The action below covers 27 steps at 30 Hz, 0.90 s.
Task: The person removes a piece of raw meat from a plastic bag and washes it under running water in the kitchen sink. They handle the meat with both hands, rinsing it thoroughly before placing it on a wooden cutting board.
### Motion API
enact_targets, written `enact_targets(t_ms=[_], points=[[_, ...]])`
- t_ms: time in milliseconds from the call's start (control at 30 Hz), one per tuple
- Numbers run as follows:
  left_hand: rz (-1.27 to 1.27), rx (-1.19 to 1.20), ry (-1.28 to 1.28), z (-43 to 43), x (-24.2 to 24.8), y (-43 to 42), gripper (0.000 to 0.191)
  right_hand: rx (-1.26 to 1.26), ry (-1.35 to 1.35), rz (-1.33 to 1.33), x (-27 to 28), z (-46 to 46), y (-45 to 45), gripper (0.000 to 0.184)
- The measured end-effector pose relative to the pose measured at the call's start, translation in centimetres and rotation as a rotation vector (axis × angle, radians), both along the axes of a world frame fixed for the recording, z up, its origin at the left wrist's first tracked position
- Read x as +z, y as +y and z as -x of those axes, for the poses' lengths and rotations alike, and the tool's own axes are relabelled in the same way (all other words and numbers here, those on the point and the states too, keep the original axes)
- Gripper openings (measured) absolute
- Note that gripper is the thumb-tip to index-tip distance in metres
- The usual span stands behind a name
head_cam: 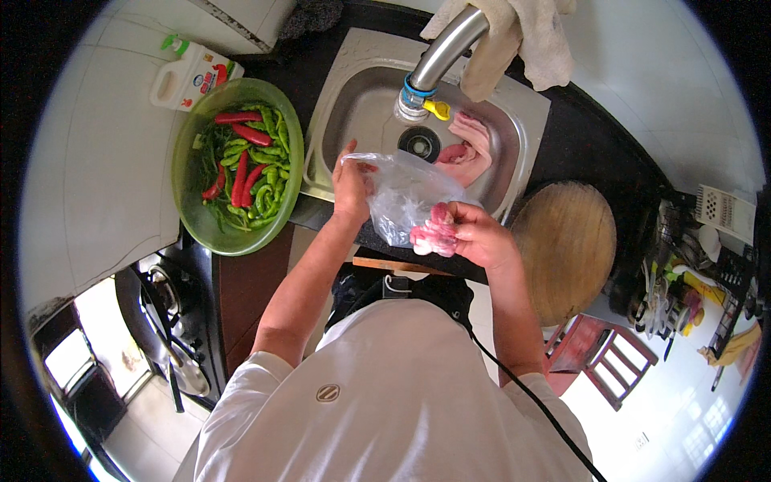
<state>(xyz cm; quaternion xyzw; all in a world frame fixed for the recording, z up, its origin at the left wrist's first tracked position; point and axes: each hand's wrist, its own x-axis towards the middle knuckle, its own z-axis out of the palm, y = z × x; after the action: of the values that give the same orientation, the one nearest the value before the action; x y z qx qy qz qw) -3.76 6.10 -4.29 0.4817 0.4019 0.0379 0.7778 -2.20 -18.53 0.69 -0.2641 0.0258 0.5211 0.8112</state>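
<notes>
My right hand (488, 235) grips a piece of raw pink meat (435, 232) with white fat, at the front edge of the sink. A clear plastic bag (403, 187) hangs between my hands. My left hand (351, 187) holds the bag's left side, with some fingers hidden behind the film. More raw meat, a long pale strip (473, 150), lies in the right part of the stainless steel sink (361, 102), beside the drain (420, 144) and partly behind the bag. Whatever the bag contains is hard to make out.
A steel faucet (449, 48) with a yellow lever arches over the sink, cloths (539, 42) draped behind it. Left stands a green basin (238, 244) of green and red peppers, near a white jug (193, 75). A round wooden board (563, 253) lies right. A black cable (530, 397) crosses my shirt.
</notes>
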Motion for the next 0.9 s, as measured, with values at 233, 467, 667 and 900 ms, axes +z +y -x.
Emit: enact_targets(t_ms=[233,467,667,900], points=[[-0.086,0.072,-0.030,1.4,1.7,1.7,0.043,-0.415,0.084,0.052,0.9,-3.6,-2.9,0.026],[-0.195,-0.024,-0.097,1.8,3.3,0.7,0.046,-0.586,-0.791,0.973,-13.7,-9.0,-4.2,0.020],[-0.077,-0.042,-0.096,2.4,3.1,0.0,0.047,-0.278,-1.440,1.285,-16.3,-7.6,-2.1,0.020],[0.090,-0.020,-0.071,3.0,2.1,-1.0,0.043,-0.289,-0.514,0.991,-12.7,-4.4,0.0,0.029]])
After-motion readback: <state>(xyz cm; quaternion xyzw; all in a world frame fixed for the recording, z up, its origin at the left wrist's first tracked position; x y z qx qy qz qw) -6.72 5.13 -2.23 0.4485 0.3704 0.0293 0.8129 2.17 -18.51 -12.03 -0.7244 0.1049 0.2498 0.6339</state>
